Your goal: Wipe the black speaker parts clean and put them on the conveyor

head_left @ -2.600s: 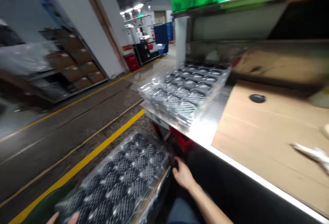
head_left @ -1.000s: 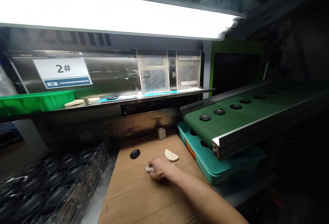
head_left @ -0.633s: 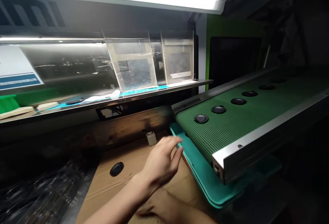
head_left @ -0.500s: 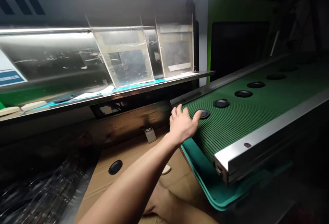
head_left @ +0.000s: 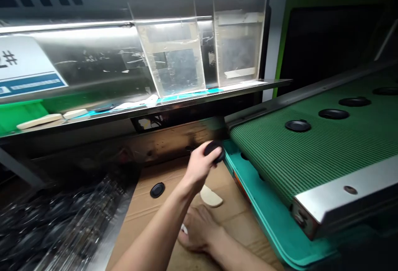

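Black and round, a disc (head_left: pixel 213 146) is pinched in the left hand (head_left: pixel 198 166). The right hand (head_left: pixel 201 226) curls round something white (head_left: pixel 184 229).

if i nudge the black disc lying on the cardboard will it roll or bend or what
The disc would probably slide rather than roll, as it lies flat on the cardboard. It's likely fairly stiff: a similar disc in the left hand shows no clear bend. It looks thin, so perhaps light.
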Action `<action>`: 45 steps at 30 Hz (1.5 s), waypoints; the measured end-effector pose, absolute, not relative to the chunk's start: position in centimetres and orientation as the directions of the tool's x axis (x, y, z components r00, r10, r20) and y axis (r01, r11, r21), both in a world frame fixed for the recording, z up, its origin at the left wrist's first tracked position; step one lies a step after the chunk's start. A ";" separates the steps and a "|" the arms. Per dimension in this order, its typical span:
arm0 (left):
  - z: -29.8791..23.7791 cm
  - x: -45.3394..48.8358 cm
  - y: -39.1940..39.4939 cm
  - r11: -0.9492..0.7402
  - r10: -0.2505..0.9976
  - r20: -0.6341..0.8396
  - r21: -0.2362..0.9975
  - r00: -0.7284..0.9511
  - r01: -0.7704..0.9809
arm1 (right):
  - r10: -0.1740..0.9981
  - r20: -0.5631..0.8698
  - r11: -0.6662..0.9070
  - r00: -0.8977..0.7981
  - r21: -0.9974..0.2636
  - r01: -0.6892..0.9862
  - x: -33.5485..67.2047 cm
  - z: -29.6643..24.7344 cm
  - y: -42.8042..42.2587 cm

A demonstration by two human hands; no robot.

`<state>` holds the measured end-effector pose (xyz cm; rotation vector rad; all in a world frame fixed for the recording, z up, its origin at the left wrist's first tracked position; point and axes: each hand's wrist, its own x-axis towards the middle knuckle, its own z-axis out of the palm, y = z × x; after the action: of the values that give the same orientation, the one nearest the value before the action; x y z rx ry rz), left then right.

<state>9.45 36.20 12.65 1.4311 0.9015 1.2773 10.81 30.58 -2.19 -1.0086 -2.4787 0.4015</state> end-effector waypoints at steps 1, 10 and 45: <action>11.0 6.1 35.1 -0.140 0.982 0.159 0.976 0.106 -0.167 | 0.707 0.293 0.700 -0.644 -0.417 0.579 10.7 -2.1 30.6; -1.0 -8.0 27.5 0.152 0.952 -0.290 0.723 -0.097 -0.674 | 0.839 0.506 0.382 -0.198 -0.290 0.878 12.5 -2.2 32.1; -1.9 -7.5 28.3 0.222 0.965 -0.222 0.416 0.138 -0.882 | 0.684 0.536 0.694 -0.494 -0.272 0.667 3.7 -2.4 27.5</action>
<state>-7.48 28.26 -1.95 0.2032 0.4914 1.3489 3.74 27.47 -2.42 -1.0290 -2.2750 0.0368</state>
